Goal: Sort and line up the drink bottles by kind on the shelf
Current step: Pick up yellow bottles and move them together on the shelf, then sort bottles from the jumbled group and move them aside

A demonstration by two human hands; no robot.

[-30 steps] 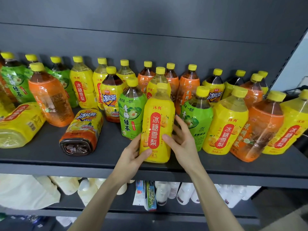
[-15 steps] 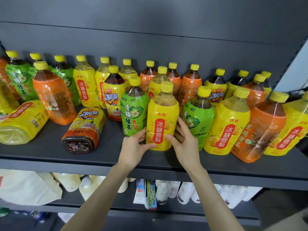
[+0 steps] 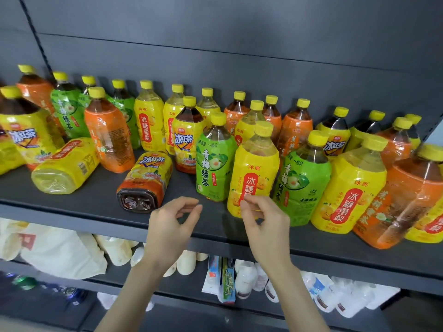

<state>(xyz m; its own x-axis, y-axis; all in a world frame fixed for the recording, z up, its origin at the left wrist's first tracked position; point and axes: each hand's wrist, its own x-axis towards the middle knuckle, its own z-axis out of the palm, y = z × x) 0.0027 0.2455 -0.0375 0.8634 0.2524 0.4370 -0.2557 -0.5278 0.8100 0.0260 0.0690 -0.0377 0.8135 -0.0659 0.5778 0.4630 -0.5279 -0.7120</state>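
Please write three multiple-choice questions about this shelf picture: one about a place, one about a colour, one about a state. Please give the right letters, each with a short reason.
1. On which side of the nearest upright green-label bottle does the lying bottle with the dark base rest?
A) to its left
B) to its right
C) on top of it

2. What colour are the bottle caps?
A) red
B) yellow
C) white

3. What is the left hand doing?
A) gripping a bottle
B) holding nothing
C) pressing on a cap

Answers:
1 A: the dark base shows to the left of the green label on the shelf.
2 B: every cap in view is yellow.
3 B: its fingers curl loosely around nothing.
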